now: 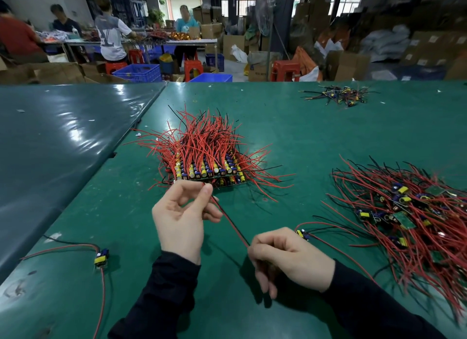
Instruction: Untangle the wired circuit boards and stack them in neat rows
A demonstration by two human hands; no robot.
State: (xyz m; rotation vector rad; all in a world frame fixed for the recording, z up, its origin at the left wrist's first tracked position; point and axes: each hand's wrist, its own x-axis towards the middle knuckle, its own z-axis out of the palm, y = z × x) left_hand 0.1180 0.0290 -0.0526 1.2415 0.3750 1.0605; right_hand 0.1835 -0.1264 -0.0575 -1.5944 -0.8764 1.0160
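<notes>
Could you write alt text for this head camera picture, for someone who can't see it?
A person's left hand and right hand pinch a red wire stretched between them over a green table. Behind sits a neat stack of wired circuit boards; a tangled pile lies to the right.

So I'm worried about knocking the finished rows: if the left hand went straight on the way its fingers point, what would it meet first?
Most likely the stacked boards. The left hand, pinching a red wire, points up-table, its fingertips just short of the stack's near edge, though depth is hard to judge.
</notes>
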